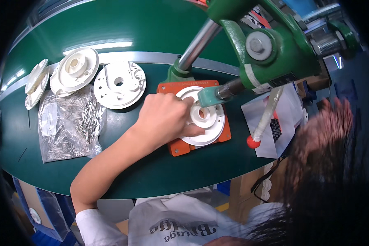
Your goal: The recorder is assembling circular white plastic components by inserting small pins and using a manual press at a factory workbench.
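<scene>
A white plastic wheel [211, 133] with a raised hub sits on the orange base [178, 148] of a green hand press [274, 53]. My left hand [166, 115] grips its near left side, thumb and finger pressed at the hub; some fingertips are hidden. A translucent green pad [209, 96] on the press ram is over the wheel's far edge; I cannot tell if they touch. Off to the right, my right hand [326, 125] is raised and blurred, partly behind strands of hair. Its fingers look stretched out, and nothing shows in them.
More white wheels, including a flat-lying one [131, 96], stand at the far left. Beside them lies a clear bag of small metal pins [71, 123]. Right of the base, the press lever [268, 112] ends in a red ball [253, 142], above a white box [266, 149] with dark parts.
</scene>
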`<state>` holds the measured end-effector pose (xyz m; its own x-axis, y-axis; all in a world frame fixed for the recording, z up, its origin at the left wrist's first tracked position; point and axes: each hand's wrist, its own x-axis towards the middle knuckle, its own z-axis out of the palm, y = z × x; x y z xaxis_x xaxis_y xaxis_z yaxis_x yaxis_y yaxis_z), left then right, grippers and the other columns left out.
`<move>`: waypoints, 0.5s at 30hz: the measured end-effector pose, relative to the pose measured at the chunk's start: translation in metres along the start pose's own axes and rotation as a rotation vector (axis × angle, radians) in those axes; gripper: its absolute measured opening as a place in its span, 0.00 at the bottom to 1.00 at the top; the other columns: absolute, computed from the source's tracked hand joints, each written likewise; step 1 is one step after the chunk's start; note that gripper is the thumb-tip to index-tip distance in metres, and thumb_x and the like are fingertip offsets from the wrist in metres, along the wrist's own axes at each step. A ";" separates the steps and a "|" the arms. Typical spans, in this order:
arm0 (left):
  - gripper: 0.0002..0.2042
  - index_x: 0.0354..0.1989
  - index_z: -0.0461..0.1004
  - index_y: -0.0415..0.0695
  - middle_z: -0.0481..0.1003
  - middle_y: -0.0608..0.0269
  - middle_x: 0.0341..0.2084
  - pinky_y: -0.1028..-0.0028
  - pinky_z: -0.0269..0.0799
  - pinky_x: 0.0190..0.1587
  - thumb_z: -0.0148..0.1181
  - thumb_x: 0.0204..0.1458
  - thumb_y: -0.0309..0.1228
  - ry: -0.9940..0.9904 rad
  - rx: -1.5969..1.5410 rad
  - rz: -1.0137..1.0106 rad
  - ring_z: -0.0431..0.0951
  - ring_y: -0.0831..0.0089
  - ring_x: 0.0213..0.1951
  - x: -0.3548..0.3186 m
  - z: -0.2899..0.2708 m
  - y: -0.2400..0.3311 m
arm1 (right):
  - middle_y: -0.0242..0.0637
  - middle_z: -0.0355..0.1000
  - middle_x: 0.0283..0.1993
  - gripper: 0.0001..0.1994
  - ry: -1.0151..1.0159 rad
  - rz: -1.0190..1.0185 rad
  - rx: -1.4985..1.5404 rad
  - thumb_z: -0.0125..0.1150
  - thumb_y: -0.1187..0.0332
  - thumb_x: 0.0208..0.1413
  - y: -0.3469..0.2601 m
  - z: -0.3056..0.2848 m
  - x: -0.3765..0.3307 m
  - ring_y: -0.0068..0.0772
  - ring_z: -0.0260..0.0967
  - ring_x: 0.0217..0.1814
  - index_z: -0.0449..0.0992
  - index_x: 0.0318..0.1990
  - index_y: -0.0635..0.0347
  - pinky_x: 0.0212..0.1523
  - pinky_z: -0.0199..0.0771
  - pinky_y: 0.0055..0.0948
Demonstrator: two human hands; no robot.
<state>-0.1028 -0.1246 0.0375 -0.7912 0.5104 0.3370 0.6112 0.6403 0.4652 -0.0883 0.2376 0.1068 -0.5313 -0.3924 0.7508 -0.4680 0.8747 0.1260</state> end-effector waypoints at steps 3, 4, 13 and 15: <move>0.28 0.34 0.78 0.44 0.74 0.57 0.15 0.62 0.71 0.23 0.72 0.37 0.57 -0.004 0.024 -0.025 0.79 0.56 0.22 -0.005 0.002 -0.003 | 0.55 0.48 0.69 0.36 -0.045 0.326 0.354 0.54 0.61 0.64 -0.078 0.083 0.013 0.50 0.48 0.69 0.43 0.70 0.71 0.70 0.45 0.49; 0.28 0.34 0.78 0.44 0.74 0.57 0.15 0.62 0.71 0.23 0.72 0.37 0.57 -0.005 0.026 -0.017 0.79 0.56 0.22 -0.005 0.003 -0.003 | 0.55 0.47 0.68 0.37 -0.001 0.248 0.442 0.56 0.61 0.63 -0.068 0.086 0.017 0.51 0.48 0.69 0.43 0.69 0.72 0.69 0.46 0.49; 0.36 0.42 0.81 0.43 0.74 0.56 0.14 0.63 0.71 0.23 0.73 0.30 0.61 0.031 0.123 -0.032 0.78 0.57 0.20 -0.005 -0.002 0.004 | 0.47 0.75 0.37 0.51 -0.632 0.459 1.522 0.50 0.31 0.58 -0.017 -0.050 0.045 0.32 0.76 0.33 0.38 0.77 0.56 0.34 0.78 0.31; 0.37 0.41 0.81 0.42 0.74 0.56 0.14 0.63 0.71 0.23 0.73 0.30 0.62 0.033 0.109 0.021 0.78 0.57 0.20 0.004 -0.001 0.005 | 0.46 0.73 0.53 0.50 -0.413 0.167 1.790 0.46 0.29 0.57 0.009 -0.072 0.078 0.38 0.76 0.47 0.46 0.75 0.59 0.50 0.78 0.42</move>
<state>-0.1031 -0.1199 0.0425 -0.7773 0.5063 0.3734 0.6250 0.6891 0.3667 -0.0835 0.2349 0.2134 -0.6347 -0.6213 0.4595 -0.3523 -0.2966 -0.8877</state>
